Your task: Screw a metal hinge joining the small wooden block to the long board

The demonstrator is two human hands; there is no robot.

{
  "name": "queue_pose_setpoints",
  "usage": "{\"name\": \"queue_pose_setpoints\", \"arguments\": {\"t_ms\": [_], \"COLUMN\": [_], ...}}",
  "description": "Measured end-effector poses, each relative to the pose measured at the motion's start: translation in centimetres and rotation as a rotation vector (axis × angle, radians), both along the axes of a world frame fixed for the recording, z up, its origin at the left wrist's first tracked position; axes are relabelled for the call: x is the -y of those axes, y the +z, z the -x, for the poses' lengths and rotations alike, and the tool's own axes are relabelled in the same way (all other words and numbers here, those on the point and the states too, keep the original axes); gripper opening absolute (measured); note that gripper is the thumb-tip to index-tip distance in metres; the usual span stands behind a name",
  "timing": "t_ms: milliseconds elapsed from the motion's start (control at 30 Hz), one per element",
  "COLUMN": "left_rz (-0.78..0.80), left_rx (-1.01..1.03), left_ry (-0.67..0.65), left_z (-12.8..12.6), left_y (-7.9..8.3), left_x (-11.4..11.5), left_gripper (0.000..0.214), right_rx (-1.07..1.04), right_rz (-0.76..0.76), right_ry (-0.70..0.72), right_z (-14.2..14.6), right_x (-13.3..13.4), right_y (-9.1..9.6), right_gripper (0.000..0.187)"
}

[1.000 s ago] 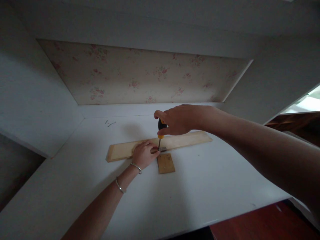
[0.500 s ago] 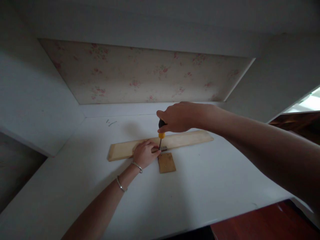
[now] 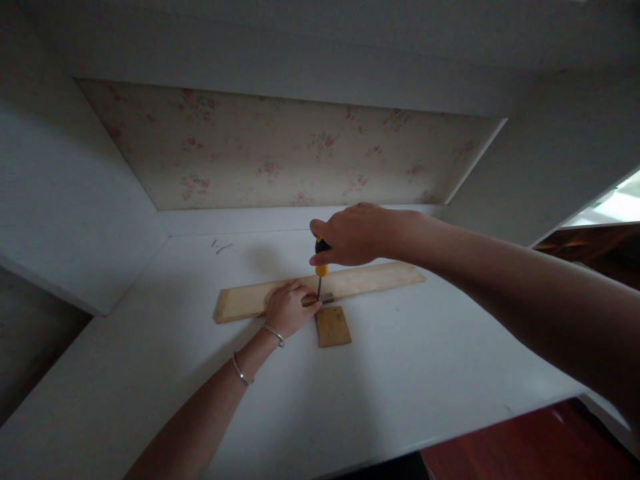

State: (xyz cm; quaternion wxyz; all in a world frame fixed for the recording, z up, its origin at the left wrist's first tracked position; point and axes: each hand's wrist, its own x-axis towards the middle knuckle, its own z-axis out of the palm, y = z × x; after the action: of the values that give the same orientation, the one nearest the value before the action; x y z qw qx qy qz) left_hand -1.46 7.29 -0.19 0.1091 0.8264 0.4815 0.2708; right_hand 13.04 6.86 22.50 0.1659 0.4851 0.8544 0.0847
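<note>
Right hand (image 3: 350, 237): fingers clamping around screwdriver (image 3: 321, 270) | left hand (image 3: 289, 310): fingers pinching what may be a hinge (image 3: 327, 297) | wooden board (image 3: 373, 279) lying beneath left fingers

My one view comes from the camera on my head, above my own side of the long wooden board (image 3: 370, 277), facing forward and down at it. I look from near enough that my left forearm (image 3: 200, 413) and right forearm (image 3: 500, 287) loom large on the near side and to the right of the board, yet far enough back that both board ends fit, with white desk (image 3: 400, 373) around them. The view is wide: beyond the board it takes in the floral panel (image 3: 295, 153), and, nearer than the board, towards its right, a red surface (image 3: 505, 447).
</note>
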Motion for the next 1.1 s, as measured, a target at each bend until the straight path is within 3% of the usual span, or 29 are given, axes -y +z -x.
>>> {"name": "queue_pose_setpoints", "arguments": {"t_ms": [100,267,433,767,1100], "left_rz": [-0.001,-0.014,-0.012,0.055,0.058], "left_rx": [-0.001,-0.008,0.003,0.002,0.014], "left_ry": [0.018,0.027,0.022,0.014,-0.016], "left_z": [-0.08,-0.11,-0.10,-0.13,0.01], "left_y": [-0.06,-0.40,-0.52,-0.04,-0.05], "left_x": [0.02,-0.09,-0.22,-0.43,-0.75], "left_gripper": [0.022,0.026,0.024,0.022,0.022], "right_rx": [-0.050,0.034,-0.037,-0.035,-0.019], "right_rz": [0.097,-0.047,0.076,0.022,-0.066], "right_ry": [0.047,0.002,0.025,0.008,-0.019], "right_z": [-0.23,0.02,-0.29,-0.78,-0.81], "right_x": [0.12,0.14,0.12,-0.02,-0.45], "right_y": [-0.04,0.11,-0.01,-0.30,-0.47], "right_gripper": [0.053,0.058,0.052,0.048,0.064]}}
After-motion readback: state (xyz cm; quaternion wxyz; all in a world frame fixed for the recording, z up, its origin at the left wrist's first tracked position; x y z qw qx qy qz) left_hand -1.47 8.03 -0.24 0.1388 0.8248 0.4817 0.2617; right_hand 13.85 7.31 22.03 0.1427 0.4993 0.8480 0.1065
